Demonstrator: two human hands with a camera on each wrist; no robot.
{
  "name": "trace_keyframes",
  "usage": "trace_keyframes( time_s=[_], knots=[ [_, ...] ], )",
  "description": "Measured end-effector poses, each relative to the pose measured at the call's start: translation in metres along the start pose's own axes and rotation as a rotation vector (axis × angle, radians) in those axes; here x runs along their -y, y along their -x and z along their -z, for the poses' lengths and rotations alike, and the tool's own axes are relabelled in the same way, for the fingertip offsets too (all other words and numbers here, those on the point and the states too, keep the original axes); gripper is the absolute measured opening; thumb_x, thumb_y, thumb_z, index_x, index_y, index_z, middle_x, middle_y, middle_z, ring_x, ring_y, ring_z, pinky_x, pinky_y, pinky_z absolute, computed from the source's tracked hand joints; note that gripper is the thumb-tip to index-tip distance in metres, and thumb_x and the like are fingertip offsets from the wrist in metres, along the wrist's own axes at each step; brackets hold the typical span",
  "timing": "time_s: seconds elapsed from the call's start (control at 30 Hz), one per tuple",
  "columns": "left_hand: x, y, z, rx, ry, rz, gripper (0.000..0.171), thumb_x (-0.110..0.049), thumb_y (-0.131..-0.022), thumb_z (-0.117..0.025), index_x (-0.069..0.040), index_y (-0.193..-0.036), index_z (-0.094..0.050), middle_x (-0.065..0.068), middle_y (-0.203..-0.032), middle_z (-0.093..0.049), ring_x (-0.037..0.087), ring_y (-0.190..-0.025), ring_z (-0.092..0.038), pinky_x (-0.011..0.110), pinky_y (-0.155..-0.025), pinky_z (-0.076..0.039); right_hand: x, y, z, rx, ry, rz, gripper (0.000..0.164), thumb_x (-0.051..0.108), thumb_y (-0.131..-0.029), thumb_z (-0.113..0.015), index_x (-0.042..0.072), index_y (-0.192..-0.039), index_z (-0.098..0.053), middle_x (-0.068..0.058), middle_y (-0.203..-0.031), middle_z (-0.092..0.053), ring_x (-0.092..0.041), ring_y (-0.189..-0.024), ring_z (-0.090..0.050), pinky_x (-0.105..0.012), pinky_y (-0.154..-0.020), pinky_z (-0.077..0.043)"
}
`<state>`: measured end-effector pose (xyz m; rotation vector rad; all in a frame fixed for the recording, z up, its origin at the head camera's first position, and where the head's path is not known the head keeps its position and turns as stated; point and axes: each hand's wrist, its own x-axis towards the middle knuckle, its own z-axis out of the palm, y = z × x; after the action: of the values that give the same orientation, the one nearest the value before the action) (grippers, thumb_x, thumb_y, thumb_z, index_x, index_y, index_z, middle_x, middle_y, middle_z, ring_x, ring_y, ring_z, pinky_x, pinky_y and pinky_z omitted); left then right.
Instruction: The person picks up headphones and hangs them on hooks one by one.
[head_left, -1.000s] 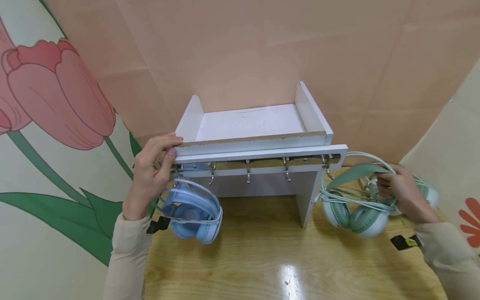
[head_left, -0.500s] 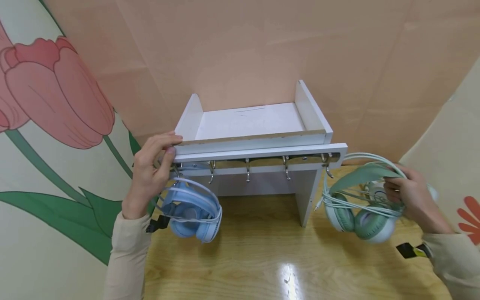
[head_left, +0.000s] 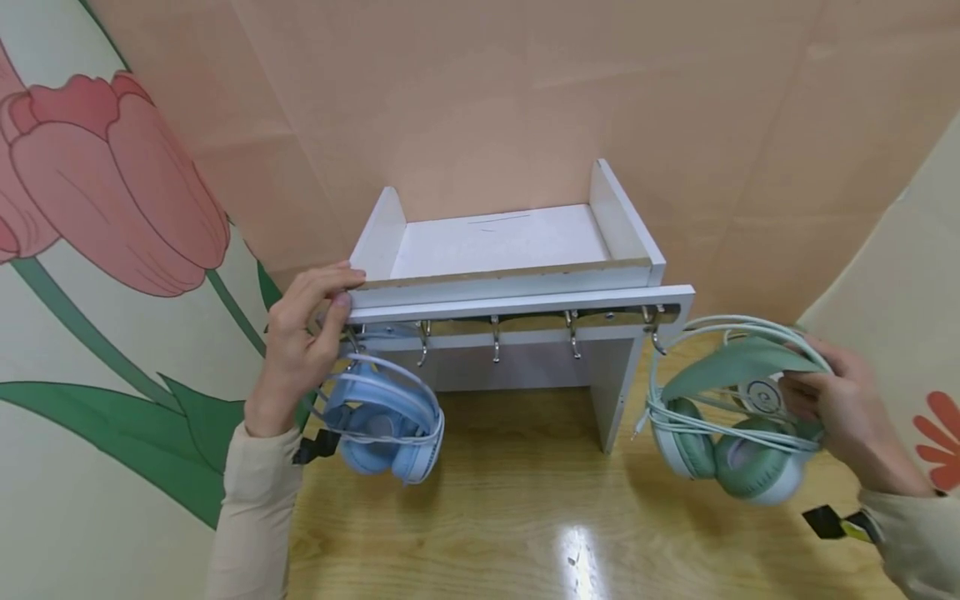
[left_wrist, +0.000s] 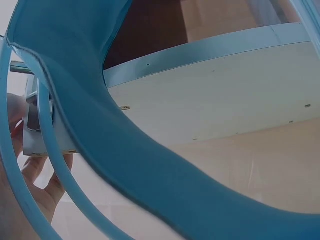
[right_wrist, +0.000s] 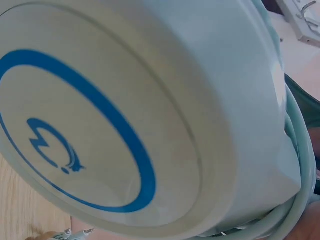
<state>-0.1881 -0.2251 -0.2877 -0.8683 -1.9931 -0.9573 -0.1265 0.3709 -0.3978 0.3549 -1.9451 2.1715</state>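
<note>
My left hand (head_left: pixel 300 346) grips the left end of a white shelf (head_left: pixel 502 287), fingers over its top edge and thumb at the front of its hook rail (head_left: pixel 525 310). Blue headphones (head_left: pixel 416 460) hang from the leftmost hook beneath that hand; their headband (left_wrist: pixel 115 140) fills much of the left wrist view. My right hand (head_left: pixel 851 408) holds green-and-white headphones (head_left: pixel 738 371) by the headband, right of the shelf. Pale green cable is wound around them, its plug dangling. A white ear cup (right_wrist: pixel 175 150) with a blue ring hides most of the right wrist view.
Several metal hooks (head_left: pixel 496 342) along the rail hang bare. Behind the held headphones, another white-and-green pair (head_left: pixel 763 396) is partly hidden on the wooden table (head_left: pixel 510 508). Painted walls (head_left: pixel 112 350) stand left and right, with a tan sheet (head_left: pixel 495 100) at the back.
My right hand has moved right and toward me with the green-and-white headphones, away from the rail's right end. My left hand and the blue headphones stay in place.
</note>
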Motion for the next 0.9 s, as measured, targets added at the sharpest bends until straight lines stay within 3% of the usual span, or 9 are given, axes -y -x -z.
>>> trace_keyframes(
  time_s=[0.4,0.63,0.9],
  knots=[
    [0.004,0.003,-0.008,-0.023,0.028,-0.056,0.031,0.010,-0.101,-0.061,0.000,-0.125,-0.077,0.016,-0.130,-0.075,0.035,-0.135,-0.064,0.029,-0.114,-0.054,0.009,0.017,-0.002,-0.026,-0.024,0.049,0.045,-0.020,-0.103,-0.030,0.004,-0.096,-0.067,-0.006,-0.059,-0.036,-0.027,-0.048,-0.014,-0.040,-0.040,-0.007],
    [0.004,0.004,-0.008,-0.065,0.030,-0.103,0.034,0.012,-0.098,-0.064,0.001,-0.127,-0.077,0.016,-0.134,-0.074,0.038,-0.132,-0.067,0.029,-0.112,-0.056,0.015,0.024,-0.004,-0.019,-0.076,0.081,0.050,-0.027,-0.098,-0.024,-0.001,-0.097,-0.067,-0.006,-0.060,-0.035,-0.026,-0.046,-0.013,-0.036,-0.039,-0.007],
    [0.004,0.004,-0.005,-0.104,0.035,-0.110,0.033,0.013,-0.094,-0.067,0.003,-0.124,-0.078,0.018,-0.130,-0.075,0.035,-0.129,-0.070,0.030,-0.112,-0.057,0.024,0.027,-0.012,0.056,-0.083,0.138,0.046,-0.028,-0.098,-0.023,-0.004,-0.090,-0.061,-0.008,-0.058,-0.033,-0.025,-0.043,-0.017,-0.034,-0.037,-0.011]
  ],
)
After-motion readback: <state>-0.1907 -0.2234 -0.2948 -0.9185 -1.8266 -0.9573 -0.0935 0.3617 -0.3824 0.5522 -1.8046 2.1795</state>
